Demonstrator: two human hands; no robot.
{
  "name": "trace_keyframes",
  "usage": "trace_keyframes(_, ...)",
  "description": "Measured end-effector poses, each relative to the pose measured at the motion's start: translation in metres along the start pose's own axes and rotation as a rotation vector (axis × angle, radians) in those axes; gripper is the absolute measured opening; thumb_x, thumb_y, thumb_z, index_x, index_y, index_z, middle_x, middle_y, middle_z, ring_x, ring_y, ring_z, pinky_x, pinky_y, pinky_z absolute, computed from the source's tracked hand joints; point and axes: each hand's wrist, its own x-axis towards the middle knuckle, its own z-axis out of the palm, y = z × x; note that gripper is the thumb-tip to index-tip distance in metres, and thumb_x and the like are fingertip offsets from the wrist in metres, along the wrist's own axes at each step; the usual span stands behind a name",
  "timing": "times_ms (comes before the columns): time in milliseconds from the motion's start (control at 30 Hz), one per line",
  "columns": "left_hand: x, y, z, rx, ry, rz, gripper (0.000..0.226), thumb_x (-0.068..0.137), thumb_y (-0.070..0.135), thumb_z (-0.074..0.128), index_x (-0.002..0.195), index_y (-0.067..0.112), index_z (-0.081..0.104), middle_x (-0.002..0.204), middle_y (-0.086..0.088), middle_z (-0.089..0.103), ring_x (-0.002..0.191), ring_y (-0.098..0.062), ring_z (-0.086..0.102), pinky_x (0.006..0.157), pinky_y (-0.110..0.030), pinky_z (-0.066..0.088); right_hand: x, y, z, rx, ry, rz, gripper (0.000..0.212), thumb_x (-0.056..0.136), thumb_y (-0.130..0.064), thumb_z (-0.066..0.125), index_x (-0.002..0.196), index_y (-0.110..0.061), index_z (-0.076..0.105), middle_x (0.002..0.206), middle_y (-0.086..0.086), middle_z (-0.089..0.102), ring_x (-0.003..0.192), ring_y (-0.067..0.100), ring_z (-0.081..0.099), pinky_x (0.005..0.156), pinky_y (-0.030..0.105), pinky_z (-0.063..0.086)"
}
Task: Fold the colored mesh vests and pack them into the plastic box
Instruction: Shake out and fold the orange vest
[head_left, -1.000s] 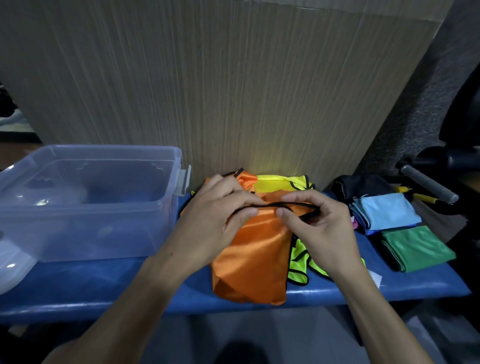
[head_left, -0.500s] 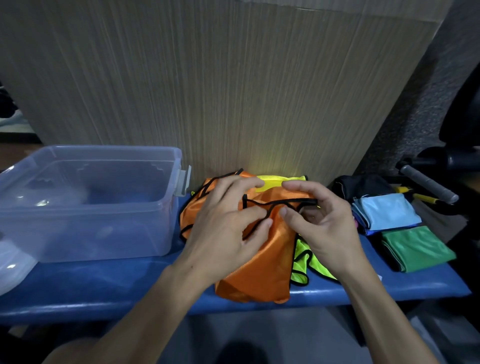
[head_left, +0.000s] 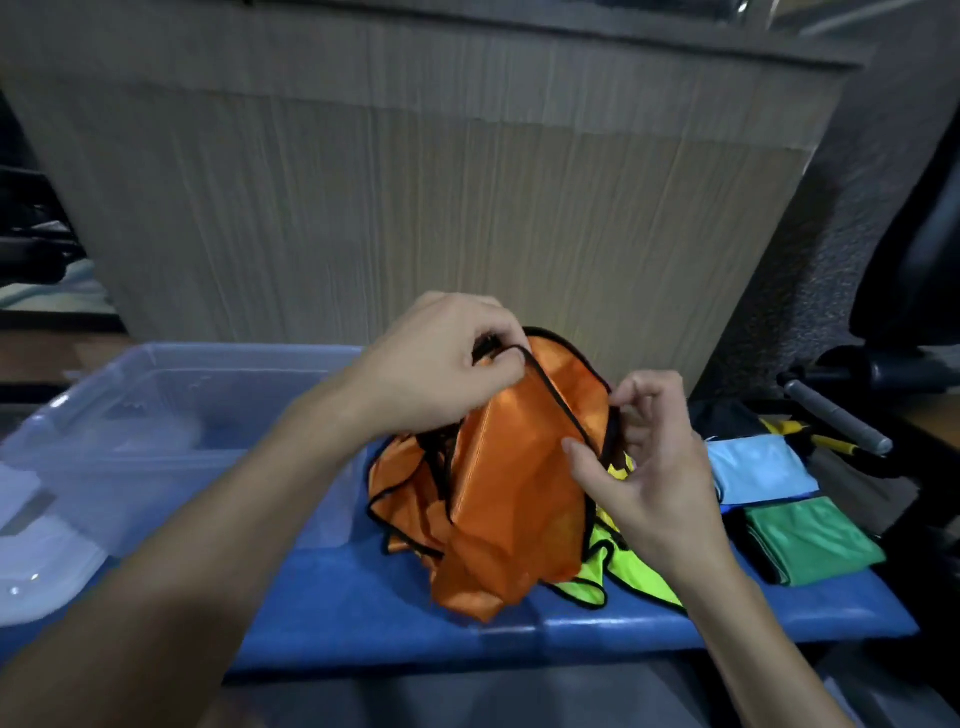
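Observation:
An orange mesh vest (head_left: 509, 499) with black trim hangs bunched above the blue bench (head_left: 363, 613). My left hand (head_left: 441, 369) pinches its black edge at the top. My right hand (head_left: 639, 457) pinches the trim lower on the right side. Under it lies a yellow-green vest (head_left: 623, 571), mostly covered by the orange one. The clear plastic box (head_left: 171, 431) stands on the bench to the left; nothing can be made out inside it.
Folded light blue (head_left: 758, 467) and green (head_left: 810, 540) cloths lie at the right end of the bench, with a dark cloth (head_left: 727, 415) behind them. A clear lid (head_left: 36, 556) sits at the far left. A wood-grain panel (head_left: 415, 182) rises behind the bench.
Both hands have lifted the orange vest off the bench, the left hand rising highest. The vest now hangs from its trim, uncovering more of the yellow-green vest. The camera has also moved.

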Motion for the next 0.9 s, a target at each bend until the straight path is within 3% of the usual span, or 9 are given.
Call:
trace_keyframes(133, 0.018, 0.024, -0.045, 0.069, -0.014, 0.072, 0.016, 0.091, 0.026, 0.061, 0.089, 0.021, 0.076, 0.086, 0.014, 0.068, 0.08, 0.003, 0.062, 0.071, -0.013, 0.04, 0.029, -0.03, -0.021, -0.188, -0.077, -0.15, 0.032, 0.084, -0.01, 0.079, 0.091, -0.029, 0.055, 0.073, -0.016, 0.052, 0.063, 0.004, 0.05, 0.062, 0.014, 0.034)
trace_keyframes(267, 0.03, 0.052, -0.085, 0.146, 0.044, 0.134, 0.013, 0.098, 0.021, 0.061, 0.094, 0.025, 0.073, 0.088, 0.022, 0.063, 0.081, 0.014, 0.057, 0.071, -0.002, 0.036, 0.053, -0.043, -0.035, -0.148, -0.25, -0.051, 0.011, 0.09, -0.027, 0.072, 0.081, -0.024, 0.067, 0.068, -0.005, 0.062, 0.061, 0.016, 0.057, 0.061, 0.032, 0.049)
trace_keyframes(333, 0.039, 0.064, -0.104, 0.16, 0.128, 0.134, 0.013, 0.098, 0.023, 0.06, 0.093, 0.027, 0.072, 0.088, 0.022, 0.064, 0.083, 0.014, 0.058, 0.071, -0.002, 0.036, 0.057, -0.044, -0.033, -0.087, -0.312, 0.029, 0.041, 0.09, -0.048, 0.066, 0.084, -0.007, 0.069, 0.077, 0.015, 0.067, 0.071, 0.033, 0.064, 0.068, 0.05, 0.054)
trace_keyframes(433, 0.054, 0.079, -0.131, 0.145, 0.248, 0.104, 0.016, 0.097, 0.024, 0.059, 0.09, 0.023, 0.074, 0.09, 0.016, 0.07, 0.085, 0.004, 0.063, 0.075, -0.014, 0.045, 0.054, -0.049, -0.026, -0.032, -0.38, 0.088, 0.07, 0.089, -0.063, 0.062, 0.085, 0.006, 0.063, 0.082, 0.031, 0.06, 0.061, 0.028, 0.053, 0.068, 0.054, 0.05)
trace_keyframes(567, 0.064, 0.086, -0.165, 0.122, 0.381, 0.016, 0.018, 0.095, 0.025, 0.056, 0.089, 0.025, 0.074, 0.09, 0.01, 0.071, 0.087, -0.005, 0.064, 0.08, -0.024, 0.051, 0.042, -0.05, -0.027, 0.018, -0.365, 0.183, 0.059, 0.089, -0.052, 0.065, 0.072, 0.004, 0.057, 0.062, 0.017, 0.051, 0.057, 0.028, 0.042, 0.058, 0.044, 0.038)
trace_keyframes(667, 0.061, 0.087, -0.188, 0.067, 0.454, -0.021, 0.022, 0.091, 0.026, 0.055, 0.085, 0.021, 0.075, 0.088, 0.006, 0.073, 0.085, -0.006, 0.065, 0.078, -0.028, 0.051, 0.041, -0.048, -0.044, 0.0, -0.312, 0.238, 0.045, 0.095, -0.028, 0.068, 0.055, -0.013, 0.053, 0.056, -0.005, 0.042, 0.054, 0.012, 0.039, 0.058, 0.034, 0.032)
trace_keyframes(733, 0.054, 0.083, -0.196, 0.004, 0.44, -0.027, 0.026, 0.094, 0.023, 0.057, 0.072, 0.023, 0.071, 0.071, 0.018, 0.067, 0.067, 0.004, 0.057, 0.065, -0.021, 0.043, 0.052, -0.05, -0.062, -0.02, -0.197, 0.239, 0.045, 0.096, -0.021, 0.068, 0.052, -0.017, 0.057, 0.051, -0.008, 0.041, 0.051, 0.009, 0.038, 0.055, 0.032, 0.03)
trace_keyframes(800, 0.038, 0.075, -0.199, 0.007, 0.335, -0.033, 0.035, 0.096, 0.022, 0.061, 0.061, 0.026, 0.064, 0.057, 0.023, 0.057, 0.056, 0.005, 0.049, 0.061, -0.02, 0.037, 0.07, -0.059, -0.084, -0.001, -0.033, 0.22, 0.04, 0.096, -0.016, 0.068, 0.057, -0.01, 0.064, 0.05, -0.007, 0.042, 0.048, 0.006, 0.037, 0.051, 0.029, 0.029)
trace_keyframes(900, 0.013, 0.053, -0.196, 0.133, 0.082, -0.023, 0.018, 0.093, 0.028, 0.072, 0.075, 0.03, 0.074, 0.073, 0.015, 0.069, 0.069, -0.005, 0.06, 0.071, -0.034, 0.048, 0.107, -0.086, -0.119, 0.017, 0.162, 0.118, 0.044, 0.098, -0.015, 0.066, 0.058, 0.0, 0.055, 0.044, -0.013, 0.04, 0.042, 0.001, 0.033, 0.043, 0.018, 0.025)
